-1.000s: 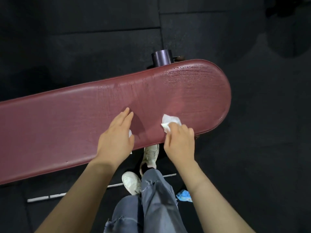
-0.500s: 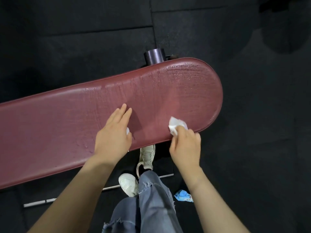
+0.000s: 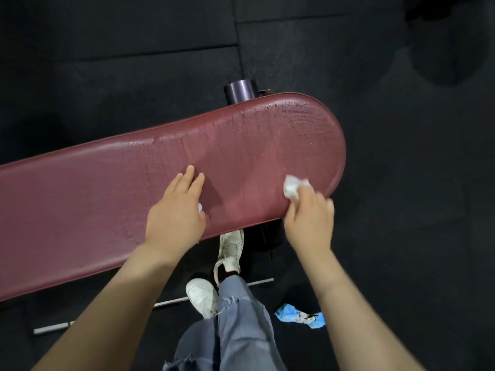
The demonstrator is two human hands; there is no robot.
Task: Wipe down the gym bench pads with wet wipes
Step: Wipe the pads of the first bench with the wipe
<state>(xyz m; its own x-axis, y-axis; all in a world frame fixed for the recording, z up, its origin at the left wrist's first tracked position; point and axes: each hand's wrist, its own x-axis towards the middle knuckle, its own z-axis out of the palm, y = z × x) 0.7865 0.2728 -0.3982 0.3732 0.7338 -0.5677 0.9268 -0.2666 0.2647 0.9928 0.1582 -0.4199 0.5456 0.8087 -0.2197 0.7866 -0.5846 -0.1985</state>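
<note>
Wiping step in hand. Right hand [image 3: 308,223] pinched balled wipe [image 3: 293,189] on red pad [image 3: 80,199] near round end. Left hand [image 3: 175,212] flat, fingers straight, scrap of white under palm. Dull stretch beyond left hand likely next.

Maroon bench pad [image 3: 107,199] running diagonally from lower left to rounded end at centre right, surface streaked wet near that end. Left hand [image 3: 175,220] flat on pad at frame centre, fingers straight, bit of white showing under the thumb side. Right hand [image 3: 310,223] at pad's near edge, slightly blurred, pinching crumpled white wet wipe [image 3: 293,188] against pad. Dark cylinder [image 3: 239,91] behind pad's upper edge. Black rubber floor [image 3: 401,183] all around. Grey ripped jeans [image 3: 235,325] and white sneakers [image 3: 203,297] at bottom centre; blue wrapper [image 3: 300,315] on floor lower right.
</note>
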